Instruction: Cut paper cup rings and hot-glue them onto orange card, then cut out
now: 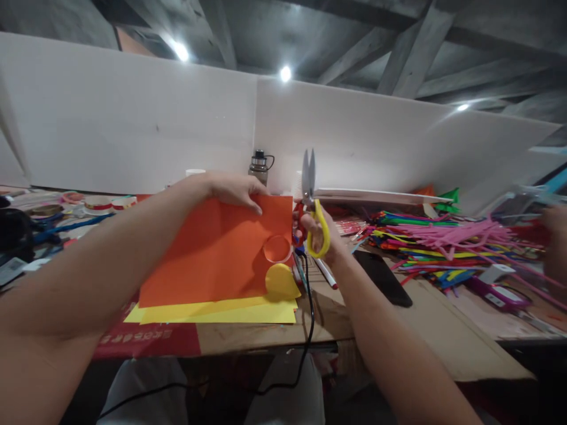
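My right hand [321, 227] grips a pair of scissors [309, 177] with one red and one yellow handle. The blades point up and stand slightly apart, just right of the orange paper. My left hand [237, 192] lies at the far edge of the orange paper [199, 248], fingers stretched out and thumb apart. Yellow sheets [221, 311] stick out from under its near edge. A round yellow paper piece [280, 280] and a clear ring-shaped item [277, 249] rest on the orange paper's right side.
A black cable [311, 313] runs over the table edge. To the right lie a marker [328, 273], a black phone [383, 278] and a heap of colourful pipe cleaners [443, 239]. A bottle [258, 167] stands behind, before a white partition [133, 118]. Another person's hand [556, 227] shows far right.
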`<state>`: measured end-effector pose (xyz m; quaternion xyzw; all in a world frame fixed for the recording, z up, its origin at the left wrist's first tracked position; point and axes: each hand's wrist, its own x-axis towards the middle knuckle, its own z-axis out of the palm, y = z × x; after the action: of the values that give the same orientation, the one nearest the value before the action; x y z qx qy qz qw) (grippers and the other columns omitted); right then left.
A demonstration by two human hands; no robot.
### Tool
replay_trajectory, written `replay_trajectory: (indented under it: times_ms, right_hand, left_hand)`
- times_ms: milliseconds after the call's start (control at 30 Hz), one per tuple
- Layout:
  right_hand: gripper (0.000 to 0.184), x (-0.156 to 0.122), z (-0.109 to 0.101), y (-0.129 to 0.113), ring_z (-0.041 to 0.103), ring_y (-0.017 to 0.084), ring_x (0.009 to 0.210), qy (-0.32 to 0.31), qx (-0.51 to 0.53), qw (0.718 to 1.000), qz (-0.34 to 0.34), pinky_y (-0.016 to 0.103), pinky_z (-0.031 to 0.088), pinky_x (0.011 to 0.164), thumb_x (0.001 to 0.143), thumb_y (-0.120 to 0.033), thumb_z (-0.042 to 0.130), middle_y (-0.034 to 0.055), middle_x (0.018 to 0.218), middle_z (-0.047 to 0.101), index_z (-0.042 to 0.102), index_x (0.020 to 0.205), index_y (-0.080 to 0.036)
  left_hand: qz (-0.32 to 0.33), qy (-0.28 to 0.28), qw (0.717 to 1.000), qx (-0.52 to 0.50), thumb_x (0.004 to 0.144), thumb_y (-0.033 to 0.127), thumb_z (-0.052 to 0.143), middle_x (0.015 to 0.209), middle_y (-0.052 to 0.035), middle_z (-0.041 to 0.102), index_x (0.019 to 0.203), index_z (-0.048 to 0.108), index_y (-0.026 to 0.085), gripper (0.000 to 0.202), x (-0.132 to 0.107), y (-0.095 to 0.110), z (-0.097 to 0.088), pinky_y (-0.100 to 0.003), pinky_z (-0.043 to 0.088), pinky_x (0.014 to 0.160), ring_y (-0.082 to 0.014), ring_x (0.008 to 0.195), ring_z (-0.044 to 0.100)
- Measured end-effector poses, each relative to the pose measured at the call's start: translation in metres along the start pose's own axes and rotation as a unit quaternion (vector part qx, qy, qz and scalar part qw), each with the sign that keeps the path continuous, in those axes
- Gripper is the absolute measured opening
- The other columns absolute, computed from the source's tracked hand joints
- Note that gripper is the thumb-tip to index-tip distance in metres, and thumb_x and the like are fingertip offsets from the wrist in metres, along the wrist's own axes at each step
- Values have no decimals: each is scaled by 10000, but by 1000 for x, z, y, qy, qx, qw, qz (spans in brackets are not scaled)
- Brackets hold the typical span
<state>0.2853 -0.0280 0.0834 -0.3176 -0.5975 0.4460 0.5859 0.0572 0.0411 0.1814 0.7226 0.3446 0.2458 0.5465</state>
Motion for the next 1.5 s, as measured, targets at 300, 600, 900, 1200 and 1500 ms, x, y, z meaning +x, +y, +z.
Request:
replay_trajectory:
  times_ms: [300,600,900,1200,1500]
  right_hand:
    - [547,-1,14,32,611,129,680,-21,-58,997,52,259,497,668,545,-243,821,-62,731,640,570,1031,-221]
    - [456,1,14,42,581,95,590,96,59,992,55,233,497,574,569,-236,786,-63,780,637,574,972,-246]
    - [404,2,19,37,624,111,656,137,107,985,0,257,536,629,605,-236,777,-36,865,669,556,942,-256]
    - [364,2,14,17,669,171,926,169,120,976,-71,318,562,831,674,-275,736,-13,953,679,539,980,-267]
    - [347,-3,26,14,687,170,913,169,166,968,-87,303,572,777,703,-308,711,-24,869,693,555,1011,-265]
  left_hand:
    - [11,5,994,106,545,-118,631,596,12,688,694,756,179,355,13,-28,-2,-199,437,528,-158,518,610]
    - [294,323,851,291,725,217,741,877,-52,678,850,739,221,125,-20,-50,29,-295,423,867,-229,930,591]
    - [253,49,932,256,897,405,548,528,-26,599,532,613,228,411,-73,-102,108,-256,369,549,-115,502,523]
    - [-29,-43,998,36,830,672,499,481,38,451,770,642,168,527,-59,-133,118,-239,329,469,-97,422,406]
    - [136,105,948,-269,744,455,748,1237,-95,610,1153,623,227,484,-42,-138,122,-298,417,855,-223,1147,539]
